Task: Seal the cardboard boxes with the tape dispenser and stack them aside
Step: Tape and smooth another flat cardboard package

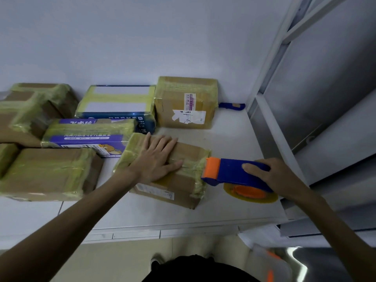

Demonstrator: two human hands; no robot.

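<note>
A small brown cardboard box [189,155] wrapped in yellowish tape lies in the middle of the white table [234,139]. My left hand [156,157] presses flat on its top with fingers spread. My right hand [274,176] grips the blue and orange tape dispenser [230,171], whose orange front end touches the box's right edge. A roll of yellowish tape [250,192] hangs under the dispenser.
Several taped boxes stand around: a brown box [185,102] at the back, a blue-and-white box [116,102], a purple box [87,135], brown boxes [46,171] at left. A blue tool [232,105] lies by the wall. A metal frame [284,98] borders the right.
</note>
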